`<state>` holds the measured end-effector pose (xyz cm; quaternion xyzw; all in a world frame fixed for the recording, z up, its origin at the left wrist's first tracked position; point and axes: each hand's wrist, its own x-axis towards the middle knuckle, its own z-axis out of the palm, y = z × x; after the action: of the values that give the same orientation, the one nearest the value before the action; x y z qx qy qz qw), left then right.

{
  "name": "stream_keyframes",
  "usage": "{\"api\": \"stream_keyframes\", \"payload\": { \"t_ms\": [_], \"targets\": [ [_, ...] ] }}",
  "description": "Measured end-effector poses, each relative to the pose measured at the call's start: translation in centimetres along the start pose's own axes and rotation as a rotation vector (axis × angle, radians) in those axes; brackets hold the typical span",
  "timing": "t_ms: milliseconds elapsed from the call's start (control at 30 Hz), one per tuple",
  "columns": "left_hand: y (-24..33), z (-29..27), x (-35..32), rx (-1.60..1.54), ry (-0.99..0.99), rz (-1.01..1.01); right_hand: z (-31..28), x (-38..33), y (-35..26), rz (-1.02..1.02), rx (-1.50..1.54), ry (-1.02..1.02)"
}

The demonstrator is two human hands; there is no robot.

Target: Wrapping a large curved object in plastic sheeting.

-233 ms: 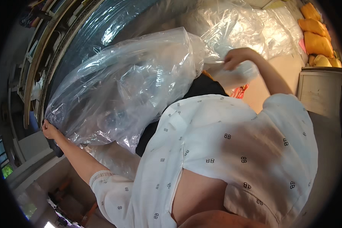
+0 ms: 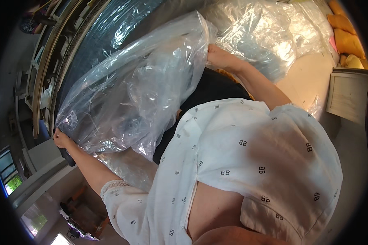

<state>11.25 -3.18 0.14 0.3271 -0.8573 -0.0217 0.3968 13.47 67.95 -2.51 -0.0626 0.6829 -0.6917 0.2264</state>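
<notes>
A large, crinkled clear plastic sheet (image 2: 122, 90) spreads across my lap, raised and billowing between my hands. My left hand (image 2: 61, 139) pinches its lower left corner, with that arm stretched far out. At the sheet's right edge is my right hand (image 2: 221, 56), knuckles up and fingers curled in against the film; the fingertips are hidden. Whether the sheet is one layer or a bag, I cannot tell. Beneath it shows black cloth (image 2: 216, 87) over my lap.
More clear film (image 2: 253, 32) lies heaped beyond my hands. Long boards or rails (image 2: 45, 69) run along the left. At the right stand a pale box-like cabinet (image 2: 347, 96) and several orange-yellow bundles (image 2: 349, 43). A pale flat surface (image 2: 310, 77) lies beside my right arm.
My right hand has swung left and inward to the sheet's right edge. The sheet's upper corner has risen. My left hand still holds its corner.
</notes>
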Motion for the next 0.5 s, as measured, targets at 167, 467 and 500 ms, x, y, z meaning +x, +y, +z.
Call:
{"api": "stream_keyframes", "payload": {
  "t_ms": [167,467,500],
  "targets": [
    [-0.5,-0.9,-0.5,-0.058,0.013,-0.053,-10.4,-1.2,-5.6,-0.155,0.532,0.407],
    [4.6,-2.8,-2.3,-0.339,-0.325,0.223,-23.5,-10.3,-23.2,-0.791,-1.440,0.946],
    [4.6,-2.4,-1.6,-0.358,-0.328,0.249,-24.1,-11.1,-25.1,-0.772,-1.515,0.997]
  ]
}}
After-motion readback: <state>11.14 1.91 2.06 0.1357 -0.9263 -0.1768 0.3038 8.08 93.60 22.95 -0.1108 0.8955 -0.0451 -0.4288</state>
